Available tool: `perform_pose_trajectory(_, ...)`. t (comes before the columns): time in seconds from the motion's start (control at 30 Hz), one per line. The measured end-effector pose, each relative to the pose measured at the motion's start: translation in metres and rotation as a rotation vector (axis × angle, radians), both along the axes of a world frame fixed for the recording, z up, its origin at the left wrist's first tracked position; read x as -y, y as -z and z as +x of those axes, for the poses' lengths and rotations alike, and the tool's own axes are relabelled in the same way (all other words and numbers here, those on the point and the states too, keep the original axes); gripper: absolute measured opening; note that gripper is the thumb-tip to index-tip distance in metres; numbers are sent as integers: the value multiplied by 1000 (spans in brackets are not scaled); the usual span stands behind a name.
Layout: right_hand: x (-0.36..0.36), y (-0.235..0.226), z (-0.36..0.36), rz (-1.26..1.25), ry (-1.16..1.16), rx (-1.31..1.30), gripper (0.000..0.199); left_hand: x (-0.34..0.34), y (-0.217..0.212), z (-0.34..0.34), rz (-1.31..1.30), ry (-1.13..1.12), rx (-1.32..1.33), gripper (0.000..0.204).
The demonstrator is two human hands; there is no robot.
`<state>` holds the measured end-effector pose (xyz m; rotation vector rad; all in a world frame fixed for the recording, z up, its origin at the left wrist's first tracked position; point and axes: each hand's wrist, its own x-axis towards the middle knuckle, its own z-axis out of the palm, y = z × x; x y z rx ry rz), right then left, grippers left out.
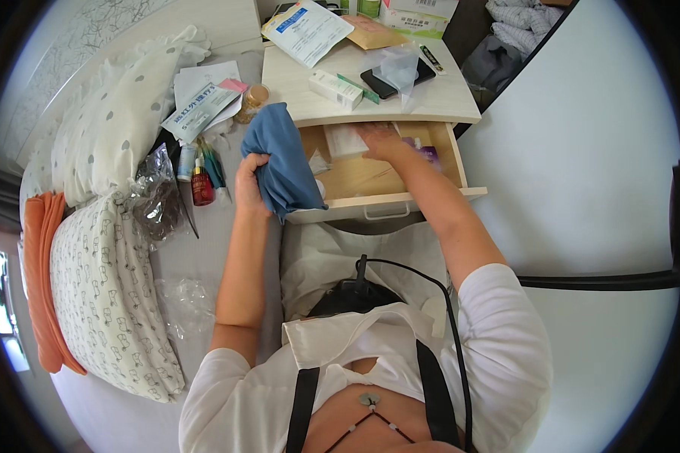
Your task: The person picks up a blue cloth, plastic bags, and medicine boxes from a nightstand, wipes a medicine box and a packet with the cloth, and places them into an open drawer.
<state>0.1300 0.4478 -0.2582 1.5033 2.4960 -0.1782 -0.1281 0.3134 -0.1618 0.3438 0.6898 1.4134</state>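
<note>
My left hand [252, 186] is closed around a folded blue cloth [283, 162], which hangs beside the left front corner of the pulled-out wooden drawer [370, 185]. Inside the drawer, my right hand [383, 142] reaches toward the back with its fingers stretched out, next to a flat white packet [344, 140]. The tabletop's edge partly covers those fingers. To the right of that hand lies a purple package [430, 155], partly behind the wrist. A small white sachet [319, 162] sits near the drawer's left wall.
Above the drawer, the nightstand top [295, 98] carries a white box [335, 90], a black phone [397, 78] under a clear plastic bag, and white and tan pouches. On the bed at left are a red bottle [202, 186], a jar [254, 98] and pillows [109, 302]. White panels stand at right.
</note>
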Motion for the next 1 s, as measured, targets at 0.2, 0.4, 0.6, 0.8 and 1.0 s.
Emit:
perform_pose_trajectory(0.2, -12, 11, -3, 1, 66, 56, 68, -3, 4, -2, -8, 5, 20, 38)
perform_pose_trajectory(0.4, 0, 7, -2, 241, -190, -69, 62, -4, 11, 1, -3, -2, -4, 37)
perform_pose_trajectory(0.6, -15, -9, 75, -54, 244, -59, 64, -2, 1, -1, -41, -16, -13, 39)
perform_pose_trajectory(0.8, 6, -12, 105, -224, 281, 48, 53, -2, -1, 0, -20, -11, 39, 33)
perform_pose_trajectory(1.0, 6, 1, 109, 60, 348, -124, 34, -4, -2, -1, -17, -40, 24, 32)
